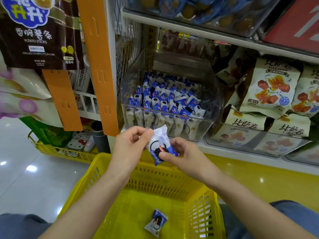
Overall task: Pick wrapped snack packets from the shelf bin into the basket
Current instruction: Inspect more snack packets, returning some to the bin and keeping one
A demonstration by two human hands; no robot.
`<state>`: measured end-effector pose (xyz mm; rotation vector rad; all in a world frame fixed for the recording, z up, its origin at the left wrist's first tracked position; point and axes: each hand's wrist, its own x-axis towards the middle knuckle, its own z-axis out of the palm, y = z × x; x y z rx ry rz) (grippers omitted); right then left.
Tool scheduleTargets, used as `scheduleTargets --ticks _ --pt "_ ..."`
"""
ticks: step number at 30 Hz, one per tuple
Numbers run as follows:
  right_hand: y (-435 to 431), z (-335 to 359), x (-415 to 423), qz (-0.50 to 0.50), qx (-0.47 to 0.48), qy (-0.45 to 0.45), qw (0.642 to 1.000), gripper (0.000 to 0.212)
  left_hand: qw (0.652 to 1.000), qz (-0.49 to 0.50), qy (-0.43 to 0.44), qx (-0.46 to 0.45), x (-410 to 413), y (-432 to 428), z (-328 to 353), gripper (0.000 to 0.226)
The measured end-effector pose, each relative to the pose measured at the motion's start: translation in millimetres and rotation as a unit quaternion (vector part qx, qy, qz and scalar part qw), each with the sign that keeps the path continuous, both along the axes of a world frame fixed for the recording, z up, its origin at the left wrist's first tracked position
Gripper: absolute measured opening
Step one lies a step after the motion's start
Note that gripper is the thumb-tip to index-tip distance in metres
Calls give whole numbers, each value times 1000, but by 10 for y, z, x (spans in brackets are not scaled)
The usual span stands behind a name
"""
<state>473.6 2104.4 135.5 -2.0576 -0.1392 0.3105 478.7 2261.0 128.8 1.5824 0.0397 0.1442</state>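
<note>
1. Up and far to the left of the yellow basket (155, 176), a dark brown bag of potato sticks (36, 35) hangs beside two orange strips (98, 66).
2. Left of the basket and farther back, a smaller yellow rack (51, 150) sits on the pale floor (25, 178) with cartoon-printed goods in it.
3. Over the basket's far rim, the left hand (129, 145) pinches the white top end of a snack packet (158, 145) between thumb and forefinger, and its other fingers are curled.
4. That snack packet is white and blue, with a dark round biscuit printed on it. It hangs tilted in the air above the basket's far wall, held by both hands and touching nothing else.
5. Just right of it, also over the basket's far rim, the right hand (183, 152) grips the blue lower end, with the thumb pressed on the front.
6. Inside the basket, on its floor toward the near end, a second packet (156, 222) of the same kind lies flat.
7. Behind and above the basket, a clear bin (214, 100) on the white shelf (224, 152) holds many more blue and white packets, packed close together.
8. Up and to the right of the basket, cream bags (269, 87) with orange-red pictures lie stacked just beside the bin.
</note>
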Motion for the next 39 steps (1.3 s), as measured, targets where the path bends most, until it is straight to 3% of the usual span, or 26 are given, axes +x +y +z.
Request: scheduleTargets --ticks 2,7,12,15,18,20,23,27,31,35,39 --pt "11 -21 -15 -7 -63 -92 994 31 999 -9 -25 48 0 9 -9 14" --pt "25 34 -18 -26 19 -156 987 8 993 -51 -31 98 -11 -22 -36 15" --pt "19 46 16 -54 119 -59 990 11 987 -78 -10 137 -20 -45 -35 16" --pt "19 33 -11 -53 49 -143 987 8 990 -83 0 116 -37 -56 -8 21" --pt "5 27 -46 -15 -55 -278 959 5 991 -101 24 81 -45 -56 9 21" --pt "-6 15 -46 0 -105 -307 946 6 991 -102 33 75 -40 -54 -18 19" --pt "-3 -5 -6 -53 -53 -250 965 6 992 -82 32 90 -13 -68 -80 5" --pt "-21 34 70 -166 96 -123 974 11 986 -40 17 159 -3 -96 -165 34" --pt "-19 35 100 -208 182 -23 961 9 971 -68 -56 221 -62 -140 -201 30" --pt "14 37 70 -181 253 44 949 23 982 -135 -2 133 -97 -182 -195 29" --pt "10 80 41 -117 228 17 966 22 986 -156 41 46 -67 -161 -152 28"
